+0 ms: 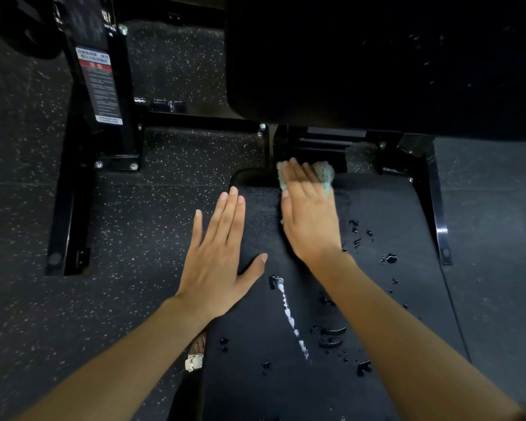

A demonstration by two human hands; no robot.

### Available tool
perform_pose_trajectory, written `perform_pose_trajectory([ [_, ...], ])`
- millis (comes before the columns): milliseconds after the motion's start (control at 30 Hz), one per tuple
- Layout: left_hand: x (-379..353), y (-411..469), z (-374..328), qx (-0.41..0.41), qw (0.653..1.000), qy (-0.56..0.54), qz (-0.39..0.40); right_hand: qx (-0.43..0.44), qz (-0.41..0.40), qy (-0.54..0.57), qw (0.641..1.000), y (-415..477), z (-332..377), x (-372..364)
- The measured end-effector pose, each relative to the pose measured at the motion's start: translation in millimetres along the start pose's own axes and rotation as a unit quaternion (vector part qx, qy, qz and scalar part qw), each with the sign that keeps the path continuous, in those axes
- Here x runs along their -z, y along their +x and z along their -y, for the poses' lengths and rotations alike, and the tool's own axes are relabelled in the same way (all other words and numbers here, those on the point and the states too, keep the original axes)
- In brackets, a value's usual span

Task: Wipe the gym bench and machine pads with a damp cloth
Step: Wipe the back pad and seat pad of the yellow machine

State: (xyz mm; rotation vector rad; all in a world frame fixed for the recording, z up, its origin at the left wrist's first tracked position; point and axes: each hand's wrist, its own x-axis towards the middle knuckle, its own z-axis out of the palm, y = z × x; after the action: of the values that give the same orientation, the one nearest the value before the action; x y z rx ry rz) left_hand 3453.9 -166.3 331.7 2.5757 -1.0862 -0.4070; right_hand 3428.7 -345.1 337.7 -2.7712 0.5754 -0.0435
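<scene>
A black padded seat (386, 302) of a gym machine runs from the bottom of the view up to the middle, wet with scattered drops and a streak of water. A pale teal cloth (324, 174) lies at the seat's far end under my right hand (308, 217), which presses on it with straight fingers; the hand and cloth are blurred. My left hand (219, 262) is flat and open, resting on the seat's left edge with its fingers out over the floor. Above, the large black back pad (377, 65) fills the upper right.
The black steel frame (125, 117) stands at the left, with a warning label (99, 86) on its upright. Another frame bar (434, 208) runs along the seat's right side. Speckled dark rubber floor (134, 223) surrounds the machine. A sandalled foot (196, 354) shows beside the seat.
</scene>
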Motion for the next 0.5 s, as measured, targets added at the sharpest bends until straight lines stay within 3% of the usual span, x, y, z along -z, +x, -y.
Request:
perform_pose_trajectory([
  [233,-0.8,0.1,2.7,0.003,1.0,0.006,-0.004,0.097,0.09,0.013,0.991,4.6,40.5,-8.4],
  [333,-1.9,1.0,4.4,-0.004,1.0,0.014,0.001,0.136,0.083,-0.007,0.987,-0.6,35.8,-8.0],
  [500,2.7,8.7,3.8,-0.052,0.997,0.051,0.018,0.078,0.046,-0.061,0.994,-8.5,9.2,-2.2],
])
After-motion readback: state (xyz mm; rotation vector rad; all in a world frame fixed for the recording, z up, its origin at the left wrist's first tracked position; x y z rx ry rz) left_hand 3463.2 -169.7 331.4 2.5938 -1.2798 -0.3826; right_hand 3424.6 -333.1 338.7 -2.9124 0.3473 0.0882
